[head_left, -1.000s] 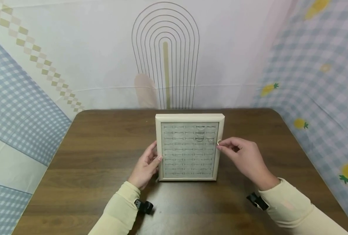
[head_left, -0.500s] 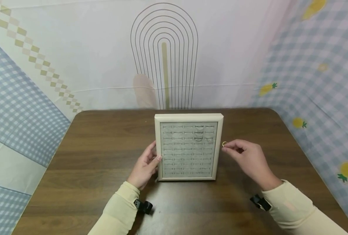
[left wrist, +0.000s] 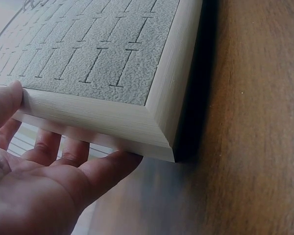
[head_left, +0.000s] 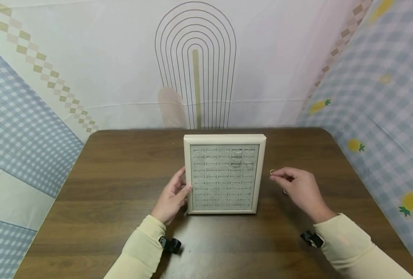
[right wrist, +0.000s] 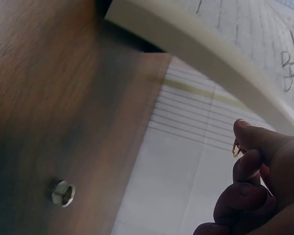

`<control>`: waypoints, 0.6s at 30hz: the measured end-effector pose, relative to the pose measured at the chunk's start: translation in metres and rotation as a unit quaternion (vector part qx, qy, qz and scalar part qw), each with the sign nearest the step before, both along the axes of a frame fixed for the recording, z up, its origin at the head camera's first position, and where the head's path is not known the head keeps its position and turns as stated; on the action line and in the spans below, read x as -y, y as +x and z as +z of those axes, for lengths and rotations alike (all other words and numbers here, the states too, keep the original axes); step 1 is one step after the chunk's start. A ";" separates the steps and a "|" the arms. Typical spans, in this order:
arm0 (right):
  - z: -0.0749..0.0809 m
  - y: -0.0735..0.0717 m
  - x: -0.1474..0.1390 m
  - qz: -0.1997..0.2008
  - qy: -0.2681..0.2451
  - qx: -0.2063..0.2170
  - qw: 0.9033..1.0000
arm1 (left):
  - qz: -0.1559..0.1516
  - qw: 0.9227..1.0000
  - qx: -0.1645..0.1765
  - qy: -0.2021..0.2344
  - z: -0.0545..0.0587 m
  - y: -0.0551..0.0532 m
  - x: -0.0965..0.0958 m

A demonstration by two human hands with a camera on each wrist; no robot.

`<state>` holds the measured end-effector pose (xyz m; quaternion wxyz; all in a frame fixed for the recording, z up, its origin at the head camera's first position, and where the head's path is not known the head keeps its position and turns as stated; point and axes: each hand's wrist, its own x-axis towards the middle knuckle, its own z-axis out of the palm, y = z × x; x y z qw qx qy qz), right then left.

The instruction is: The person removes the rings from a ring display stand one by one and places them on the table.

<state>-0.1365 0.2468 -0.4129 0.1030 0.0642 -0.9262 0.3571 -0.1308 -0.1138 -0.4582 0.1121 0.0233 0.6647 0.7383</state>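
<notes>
Left of centre, the left hand (head_left: 170,199) grips the ring display's (head_left: 223,212) side, probably steadying it upright mid-frame on the surface (head_left: 122,166). Right of centre, the right hand's (head_left: 300,190) fingers pinch a gold ring (head_left: 272,171), farther right than a second ago; a silvery ring (right wrist: 63,194) now shows below.

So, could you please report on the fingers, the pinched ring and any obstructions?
Left fingers gripping framed ring board. Right fingers pinching gold-coloured ring, apart from board. Another ring loose on table; nothing visibly blocking.
</notes>
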 end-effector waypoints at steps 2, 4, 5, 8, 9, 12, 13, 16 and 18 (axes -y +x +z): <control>-0.003 -0.002 -0.003 -0.002 -0.005 0.011 1.000 | 0.000 1.000 0.000 -0.002 0.000 0.000 0.000; -0.005 -0.004 -0.006 -0.003 -0.007 0.021 1.000 | 0.000 1.000 0.001 -0.002 0.001 0.000 0.000; -0.007 -0.005 -0.008 -0.003 -0.004 0.024 1.000 | 0.000 1.000 0.001 -0.002 0.001 0.000 0.000; -0.010 -0.007 -0.013 -0.006 0.003 0.034 0.999 | 0.000 1.000 0.003 -0.004 0.001 0.000 0.000; -0.011 -0.008 -0.015 -0.008 0.009 0.035 0.999 | 0.000 1.000 0.003 -0.004 0.002 0.000 0.000; -0.014 -0.010 -0.019 -0.009 0.015 0.048 0.999 | 0.000 1.000 0.004 -0.005 0.002 0.000 0.000; -0.015 -0.011 -0.020 -0.009 0.016 0.054 0.998 | 0.000 1.000 0.004 -0.005 0.003 0.000 0.000; -0.017 -0.012 -0.023 -0.009 0.015 0.075 0.997 | 0.000 1.000 0.005 -0.005 0.003 0.000 0.000; -0.020 -0.013 -0.026 -0.010 0.019 0.083 0.996 | 0.000 1.000 0.005 -0.006 0.003 0.000 0.000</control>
